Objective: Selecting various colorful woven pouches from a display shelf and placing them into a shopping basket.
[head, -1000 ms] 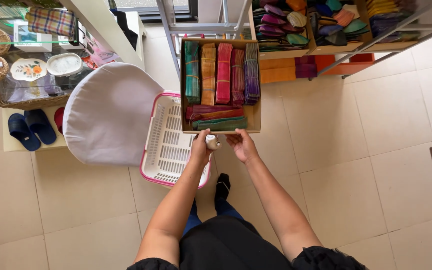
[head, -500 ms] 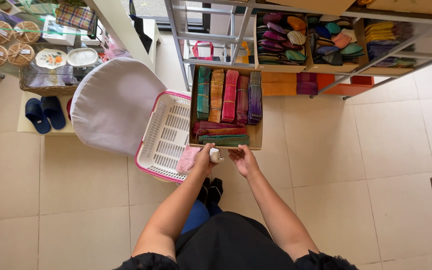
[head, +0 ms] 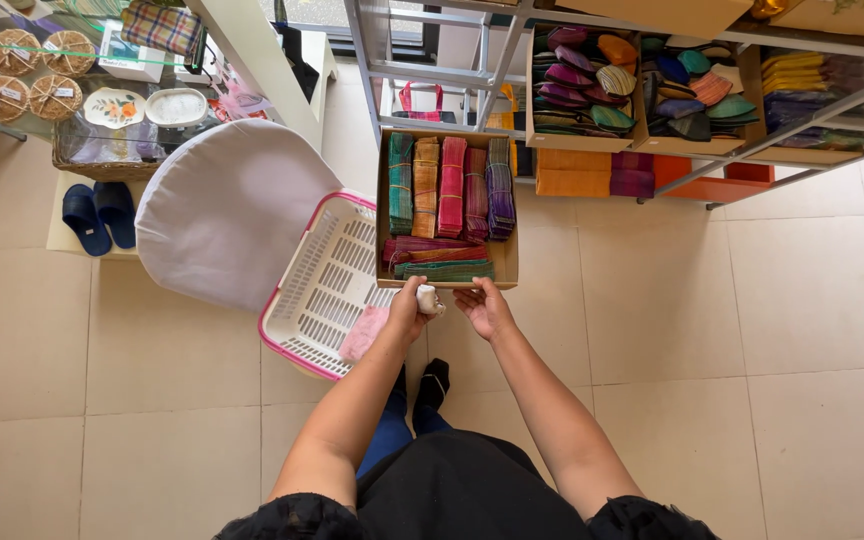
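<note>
A cardboard box (head: pixel 508 262) full of folded, striped, colourful cloths (head: pixel 449 186) is held out in front of me above the tiled floor. My left hand (head: pixel 407 305) grips the box's near edge and also holds a small white object (head: pixel 427 299). My right hand (head: pixel 483 307) holds the same near edge a little to the right. Below the left side of the box sits a white basket with a pink rim (head: pixel 320 285), with a pink cloth (head: pixel 364 333) lying in it.
A round chair with a pale cushion (head: pixel 227 208) stands left of the basket. Metal shelves (head: pixel 652 90) with boxes of coloured pouches and folded cloths run along the back. At far left are blue slippers (head: pixel 97 215) and a wicker tray of plates (head: pixel 142 108).
The box and both hands keep their grip. The view has shifted, so the shelves and the left table show more, and the box appears lower in the picture.
</note>
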